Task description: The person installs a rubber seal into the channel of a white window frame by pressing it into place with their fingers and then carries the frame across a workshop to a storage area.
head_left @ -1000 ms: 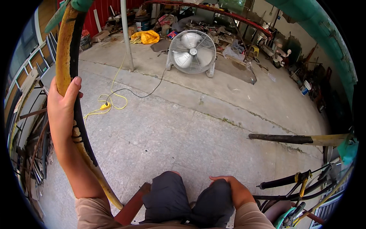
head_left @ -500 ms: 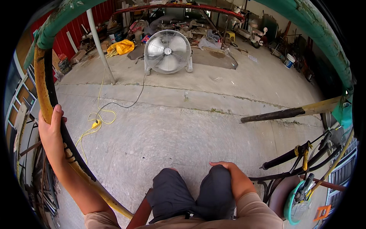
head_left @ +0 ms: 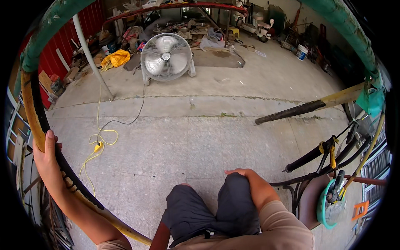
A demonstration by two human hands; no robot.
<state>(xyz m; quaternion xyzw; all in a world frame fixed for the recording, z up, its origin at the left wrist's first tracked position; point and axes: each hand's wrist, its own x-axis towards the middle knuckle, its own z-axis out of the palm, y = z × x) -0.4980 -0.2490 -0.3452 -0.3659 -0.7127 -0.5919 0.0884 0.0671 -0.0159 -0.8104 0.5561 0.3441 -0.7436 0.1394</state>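
Note:
My left hand is closed round a yellow-and-black painted pole, thumb lying along its side. The pole runs from the upper left down past my left forearm, its paint worn and chipped. Its upper end meets a green wrapped bar that goes out of view at the top. My right hand lies over my right knee, fingers stretched along the dark shorts and holding nothing. Both my knees are bent.
Ahead stands a large floor fan, a yellow extension cord trailing from its cable. Another yellow-and-black pole slants in from the right. Near it are a caulking gun and a teal basket of tools beside a brown seat.
My view has shifted, so the fan and left pole sit farther left in the picture. My left hand keeps its hold on the pole, and my right hand stays on my knee.

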